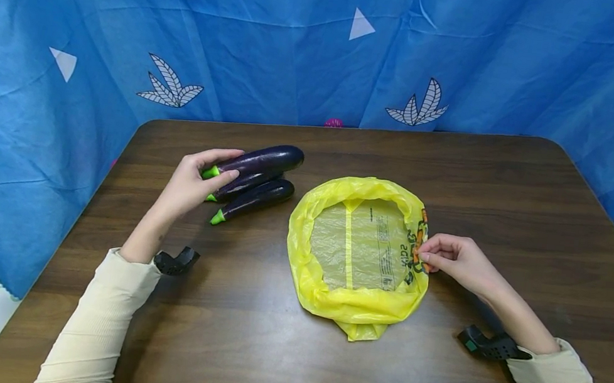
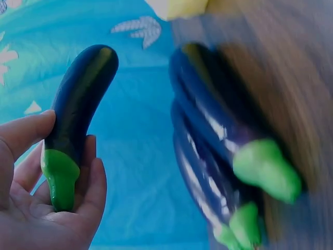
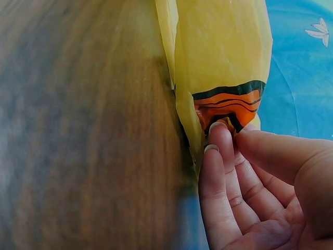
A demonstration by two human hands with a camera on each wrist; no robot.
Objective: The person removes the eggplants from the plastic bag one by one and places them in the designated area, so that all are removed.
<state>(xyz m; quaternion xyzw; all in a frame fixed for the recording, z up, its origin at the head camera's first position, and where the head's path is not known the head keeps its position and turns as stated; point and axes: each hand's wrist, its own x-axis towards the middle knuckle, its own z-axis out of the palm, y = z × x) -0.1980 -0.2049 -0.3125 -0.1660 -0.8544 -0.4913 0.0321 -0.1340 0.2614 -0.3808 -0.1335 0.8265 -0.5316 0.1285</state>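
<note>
My left hand [image 1: 187,183] grips a dark purple eggplant [image 1: 268,158] near its green cap. In the left wrist view the held eggplant [image 2: 80,99] tilts up, apart from the other eggplants [image 2: 208,109], which lie together on the table. The head view shows the nearest of these eggplants [image 1: 262,199] just below the held one. With thumb and fingertips, my right hand [image 1: 460,263] pinches the right rim of a yellow plastic bag [image 1: 351,304]. The bag's mouth faces up, its edge folded outward. An orange and black print [image 3: 234,101] shows by the pinching fingers.
Everything stands on a dark wooden table [image 1: 243,348] with rounded far corners. A blue patterned curtain [image 1: 275,68] hangs behind it and along both sides. Black wrist cameras sit at the left cuff and right cuff. Something white shows at the lower left.
</note>
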